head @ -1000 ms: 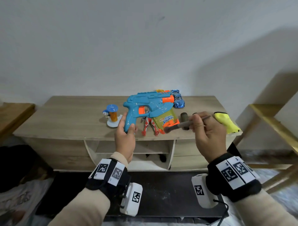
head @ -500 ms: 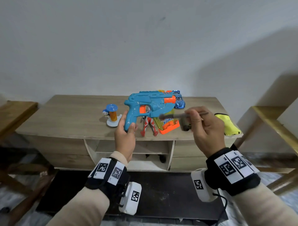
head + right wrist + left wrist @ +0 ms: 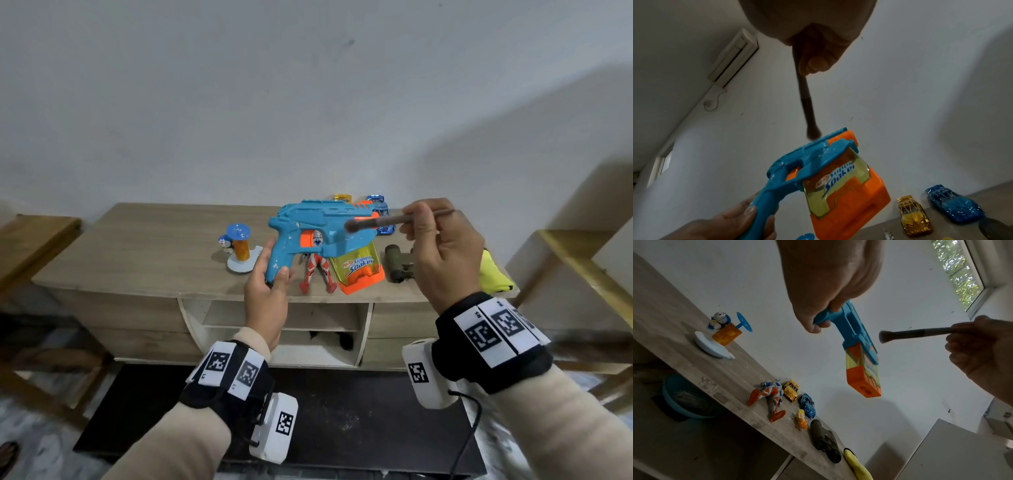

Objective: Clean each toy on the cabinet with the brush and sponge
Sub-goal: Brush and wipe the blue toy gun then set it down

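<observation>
My left hand (image 3: 270,287) grips the handle of a blue and orange water gun (image 3: 325,226) and holds it in the air above the wooden cabinet (image 3: 154,253). The gun (image 3: 818,175) carries a yellow tank with an orange base. My right hand (image 3: 435,246) pinches a dark brush (image 3: 376,224) by its handle, bristles pointing left. The bristle tip (image 3: 813,133) sits at the gun's barrel top; in the left wrist view the brush (image 3: 900,335) ends just right of the gun (image 3: 857,340). A yellow sponge (image 3: 493,274) lies at the cabinet's right end.
On the cabinet stand a Doraemon toy on a white base (image 3: 239,246), a red and silver figure (image 3: 317,270), a gold car (image 3: 914,216), a blue car (image 3: 955,204), dark binoculars (image 3: 399,263) and a small yellow figure (image 3: 801,418). A wooden frame (image 3: 582,260) stands to the right.
My right hand has lifted the brush up and leftwards from beside the tank to the gun's barrel. The gun stays in my left hand, raised slightly.
</observation>
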